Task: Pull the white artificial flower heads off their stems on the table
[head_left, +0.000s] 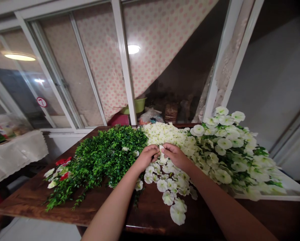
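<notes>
My left hand [147, 156] and my right hand [174, 155] meet over the middle of the wooden table [89, 204]. Both have their fingers pinched together on one small white artificial flower [161, 149] held between them. Right below the hands lies a spread of loose white flowers [171, 187]. A heap of small cream petals [162, 133] sits just behind the hands. A mound of green leafy stems [102, 157] lies to the left of my left hand. Finished stems with white flowers and green leaves [230, 150] are piled to the right.
A few red and white flowers [61, 167] poke out at the left end of the greenery. Sliding windows with a dotted pink curtain [152, 40] stand behind the table. A green basin [139, 104] and bags sit beyond the window. A white cloth-covered surface [14, 154] is at far left.
</notes>
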### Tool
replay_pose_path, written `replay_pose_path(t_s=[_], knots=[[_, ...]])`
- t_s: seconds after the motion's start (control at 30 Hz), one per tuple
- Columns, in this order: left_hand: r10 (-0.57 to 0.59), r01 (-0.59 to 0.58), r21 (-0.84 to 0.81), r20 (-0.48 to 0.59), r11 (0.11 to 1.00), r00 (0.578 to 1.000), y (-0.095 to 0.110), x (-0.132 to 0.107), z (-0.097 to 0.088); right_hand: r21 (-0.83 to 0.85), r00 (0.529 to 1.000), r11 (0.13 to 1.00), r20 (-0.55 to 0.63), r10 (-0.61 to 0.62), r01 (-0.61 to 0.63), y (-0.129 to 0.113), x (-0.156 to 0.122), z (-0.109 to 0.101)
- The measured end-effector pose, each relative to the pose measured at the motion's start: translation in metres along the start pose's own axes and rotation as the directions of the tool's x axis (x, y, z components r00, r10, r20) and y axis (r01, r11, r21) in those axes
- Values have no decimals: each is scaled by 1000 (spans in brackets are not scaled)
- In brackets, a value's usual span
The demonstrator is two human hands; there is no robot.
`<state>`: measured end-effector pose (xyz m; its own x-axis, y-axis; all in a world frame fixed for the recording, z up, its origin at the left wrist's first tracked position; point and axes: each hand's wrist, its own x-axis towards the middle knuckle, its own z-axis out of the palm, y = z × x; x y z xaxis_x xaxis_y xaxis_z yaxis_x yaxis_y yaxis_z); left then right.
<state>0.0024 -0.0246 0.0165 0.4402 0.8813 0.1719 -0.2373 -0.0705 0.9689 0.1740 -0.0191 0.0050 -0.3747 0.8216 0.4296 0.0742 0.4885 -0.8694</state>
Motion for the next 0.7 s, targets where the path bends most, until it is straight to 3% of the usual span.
replay_pose_path(t_s=[0.27,0.43,0.7], knots=[[7,0,62,-117,998,993,-1,1,-4,3,997,999,-67,32,-32,-3,1,4],[83,-76,99,-67,992,994,-4,2,-4,-13,993,998,-106,56,-57,0,2,6],[68,-63,59,-77,996,995,-1,-2,4,48,989,997,-129,72,-66,-1,1,12]])
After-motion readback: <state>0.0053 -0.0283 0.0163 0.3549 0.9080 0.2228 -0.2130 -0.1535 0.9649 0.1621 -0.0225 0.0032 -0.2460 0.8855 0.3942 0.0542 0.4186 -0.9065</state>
